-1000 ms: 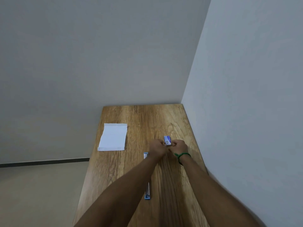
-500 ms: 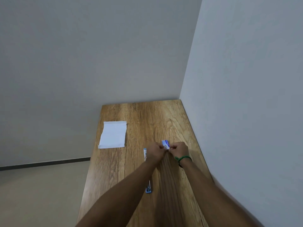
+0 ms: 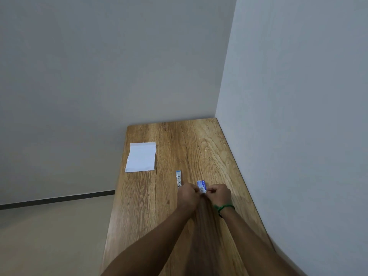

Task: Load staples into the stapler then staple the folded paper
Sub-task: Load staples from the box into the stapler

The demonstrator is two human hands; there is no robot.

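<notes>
Left hand (image 3: pixel 187 195) and right hand (image 3: pixel 219 193) meet over table (image 3: pixel 179 146), fingers curled, pinching staple box (image 3: pixel 201 186) between them; box sticks out beyond fingertips. Stapler (image 3: pixel 179 178) flat, touching left hand's far side, partly hidden. Folded paper (image 3: pixel 141 157) farther left, well apart.

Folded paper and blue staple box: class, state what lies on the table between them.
Head view: the stapler lies between the folded paper and the staple box, its near end hidden behind the left hand.
</notes>
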